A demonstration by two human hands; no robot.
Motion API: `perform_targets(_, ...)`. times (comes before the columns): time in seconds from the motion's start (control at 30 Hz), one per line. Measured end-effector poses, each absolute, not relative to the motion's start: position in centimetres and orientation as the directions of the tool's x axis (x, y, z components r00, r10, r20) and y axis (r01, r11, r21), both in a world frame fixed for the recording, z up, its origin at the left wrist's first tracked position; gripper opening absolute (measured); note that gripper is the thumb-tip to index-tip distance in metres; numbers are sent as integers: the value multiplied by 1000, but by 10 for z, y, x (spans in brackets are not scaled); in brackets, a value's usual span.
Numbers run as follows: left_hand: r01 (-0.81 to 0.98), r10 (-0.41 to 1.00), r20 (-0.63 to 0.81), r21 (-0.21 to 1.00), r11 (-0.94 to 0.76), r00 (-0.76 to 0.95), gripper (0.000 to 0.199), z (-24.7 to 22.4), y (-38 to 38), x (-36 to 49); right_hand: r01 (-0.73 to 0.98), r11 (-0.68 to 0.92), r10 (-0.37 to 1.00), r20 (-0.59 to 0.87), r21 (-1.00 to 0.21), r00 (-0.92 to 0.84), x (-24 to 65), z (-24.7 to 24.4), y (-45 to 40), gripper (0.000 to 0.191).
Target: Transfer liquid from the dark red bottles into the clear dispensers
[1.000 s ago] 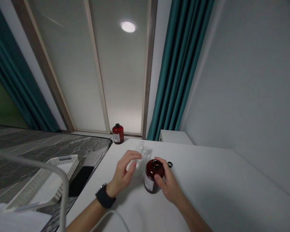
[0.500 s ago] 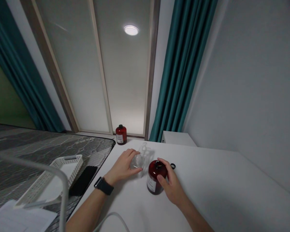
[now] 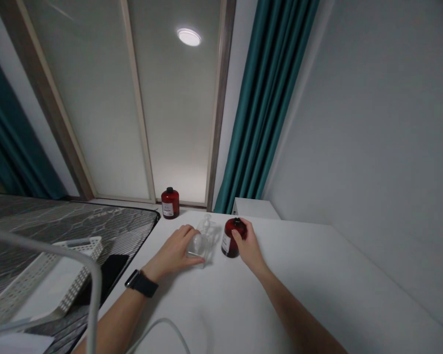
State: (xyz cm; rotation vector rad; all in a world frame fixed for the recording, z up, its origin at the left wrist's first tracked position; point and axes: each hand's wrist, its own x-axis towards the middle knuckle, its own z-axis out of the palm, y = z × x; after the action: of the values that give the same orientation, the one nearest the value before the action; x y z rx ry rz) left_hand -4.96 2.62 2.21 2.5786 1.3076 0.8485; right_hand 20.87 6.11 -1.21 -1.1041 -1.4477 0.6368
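My left hand point(image 3: 177, 250), with a dark watch on its wrist, is wrapped around the body of a clear pump bottle point(image 3: 196, 245) on the white table. The pump head of that bottle points toward the back of the table. To its right, my right hand point(image 3: 248, 242) grips a dark red bottle point(image 3: 229, 247) with a white label, fingers behind and thumb on the near side. That bottle is upright; whether its base touches the table I cannot tell. A second red bottle point(image 3: 170, 203) with a black cap stands at the table's back left corner.
Left of the table are a white perforated basket point(image 3: 79, 275) and a black flat object point(image 3: 112, 268) on a grey patterned surface. A grey curved tube point(image 3: 94, 295) crosses the lower left. A white cable point(image 3: 168, 322) lies on the table point(image 3: 243, 314) near me.
My right hand has carried the red bottle away from me, toward the back of the table. My left hand stays on the clear pump bottle. The view has shifted slightly right.
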Motion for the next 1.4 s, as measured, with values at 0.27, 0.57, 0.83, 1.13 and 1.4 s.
perform_targets(0.27,683,769,414,368,-630,487,62,14,25,-46,311,411,875,467,-857,129,207,-13,90,46)
perform_targets(0.57,675,756,435,359,-644,490,60,10,4,-12,424,511,766,620,-748,170,222,0,55,37)
perform_targets(0.83,519,710,422,487,-703,564,33,30,0,-17,369,600,799,520,-710,-301,205,-6,0,64)
perform_targets(1.13,373,712,424,638,-673,560,26,24,2,-12,354,409,886,275,-841,-373,194,-17,-9,100)
perform_targets(1.4,336,735,480,673,-659,480,29,24,-7,-4,367,500,858,390,-785,-335,195,-11,-9,103)
